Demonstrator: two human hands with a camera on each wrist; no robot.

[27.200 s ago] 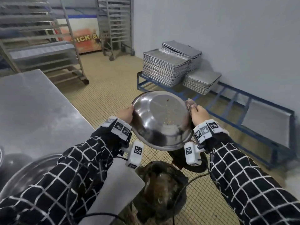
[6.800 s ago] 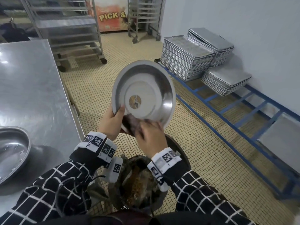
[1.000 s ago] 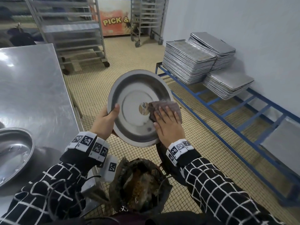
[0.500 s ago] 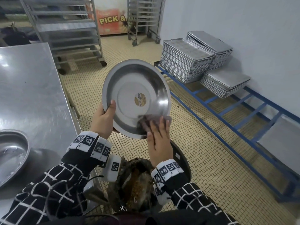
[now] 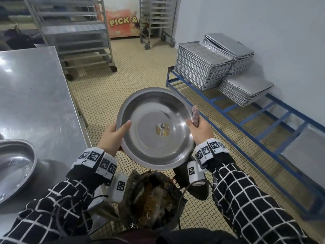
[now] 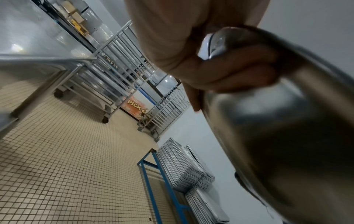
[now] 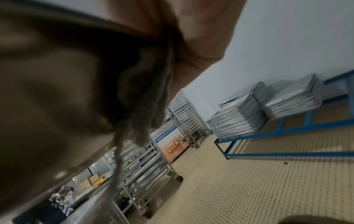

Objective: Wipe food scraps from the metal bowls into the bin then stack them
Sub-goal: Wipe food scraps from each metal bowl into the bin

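Above the bin (image 5: 149, 199), the left hand (image 5: 112, 136) gripped the metal bowl (image 5: 154, 127) by its left rim. The right hand (image 5: 199, 131) gripped the right rim and pinched a cloth (image 5: 195, 115) too.

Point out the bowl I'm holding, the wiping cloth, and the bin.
bowl (image 5: 158, 138), head view, on its flat inner bottom beside the sticker.
wiping cloth (image 5: 194, 115), head view, on the bunched end above the right hand.
bin (image 5: 151, 199), head view, on its scrap-filled liner.

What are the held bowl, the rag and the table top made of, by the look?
Bowl: polished metal, likely stainless steel; mirror-like glare, thin rolled rim.
Rag: soft woven cloth, pinkish-brown; it bunches and folds in the right hand.
Table top: brushed sheet metal, probably stainless; dull streaky reflections.
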